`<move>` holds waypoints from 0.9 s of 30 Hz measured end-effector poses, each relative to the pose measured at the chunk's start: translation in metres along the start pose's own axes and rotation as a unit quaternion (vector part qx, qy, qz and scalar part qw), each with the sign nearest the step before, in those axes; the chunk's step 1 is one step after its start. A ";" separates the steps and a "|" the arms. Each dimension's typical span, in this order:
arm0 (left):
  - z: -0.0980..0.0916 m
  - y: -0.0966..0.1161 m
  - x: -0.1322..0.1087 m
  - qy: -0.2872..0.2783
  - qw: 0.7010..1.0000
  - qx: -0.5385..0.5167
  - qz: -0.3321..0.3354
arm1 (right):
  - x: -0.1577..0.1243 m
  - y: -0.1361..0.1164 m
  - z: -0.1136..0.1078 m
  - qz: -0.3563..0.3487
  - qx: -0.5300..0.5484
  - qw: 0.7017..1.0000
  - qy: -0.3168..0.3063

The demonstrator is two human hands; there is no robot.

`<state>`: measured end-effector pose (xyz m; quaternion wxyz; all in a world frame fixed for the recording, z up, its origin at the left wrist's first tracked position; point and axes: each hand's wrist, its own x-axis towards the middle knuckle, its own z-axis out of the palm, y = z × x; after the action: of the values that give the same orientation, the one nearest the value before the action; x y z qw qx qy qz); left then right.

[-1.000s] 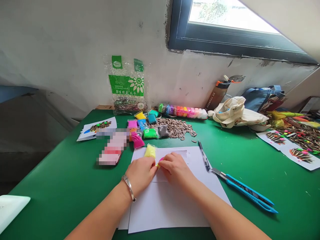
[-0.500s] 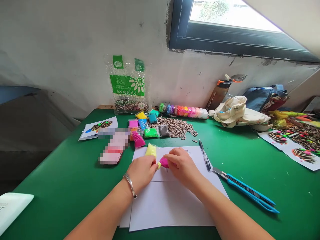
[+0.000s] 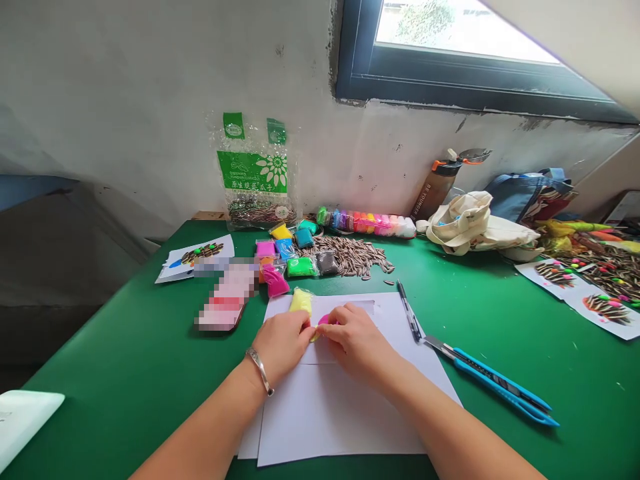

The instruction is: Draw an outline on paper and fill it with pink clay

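A: Nearest the viewer, what was recorded?
B: Green worktop point(image 3: 150, 373), white paper sheets point(image 3: 340, 413) overlapping on it, a white object point(image 3: 27, 420) at the left edge.

A: Hands?
B: Both over the paper. Left hand point(image 3: 283, 343), bracelet point(image 3: 260, 371) at its wrist: fingers pinched on a small yellow lump point(image 3: 315, 335). Right hand point(image 3: 353, 333): fingers bunched, tips against the lump's right side; could not tell whether they gripped it. A pink piece point(image 3: 327, 319) showed behind the right fingers, held or lying unclear.

A: Beyond the hands?
B: Blue cutter point(image 3: 495, 380) and pen point(image 3: 409, 311) lay to the right; a yellow packet point(image 3: 301, 302) sat on the paper's far edge. Farther: coloured packets point(image 3: 301, 267) beside loose striped seeds point(image 3: 360, 257).

A: And the room?
B: A clear seed bag point(image 3: 255, 173) stood against the scuffed, pale wall point(image 3: 150, 120); a bottle point(image 3: 435, 187) leaned nearby, behind a cream cloth bag point(image 3: 465, 223). Above, a dark-framed window point(image 3: 425, 77) let in daylight.

A: Change from half a second earlier?
B: Right fingers had been clear of the yellow lump, with more pink exposed. Now they had closed in leftward and covered most of the pink. Cutter and pen unchanged on the worktop.
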<state>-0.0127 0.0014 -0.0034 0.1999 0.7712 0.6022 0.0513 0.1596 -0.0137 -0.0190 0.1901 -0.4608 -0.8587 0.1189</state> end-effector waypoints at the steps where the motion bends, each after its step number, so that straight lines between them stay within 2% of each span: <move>1: 0.001 0.000 0.000 0.001 1.000 0.005 -0.001 | 0.000 0.000 0.001 -0.001 -0.011 1.000 -0.003; 6: 0.001 0.000 0.000 0.003 1.000 0.003 -0.006 | 0.002 0.003 0.004 0.005 -0.011 1.000 -0.007; 10: -0.004 -0.001 -0.001 -0.006 1.000 -0.015 -0.004 | 0.003 0.005 0.004 0.013 0.017 1.000 0.022; 21: -0.006 -0.003 -0.002 -0.012 0.999 -0.027 0.024 | 0.004 0.001 0.011 0.000 -0.101 0.995 -0.009; 27: -0.005 -0.005 -0.002 -0.019 0.999 -0.034 0.032 | 0.004 0.003 0.002 0.033 -0.008 0.999 -0.015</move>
<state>-0.0193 0.0013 -0.0001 0.2353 0.7835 0.5716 0.0633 0.1591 -0.0082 -0.0214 0.1696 -0.4885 -0.8468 0.1247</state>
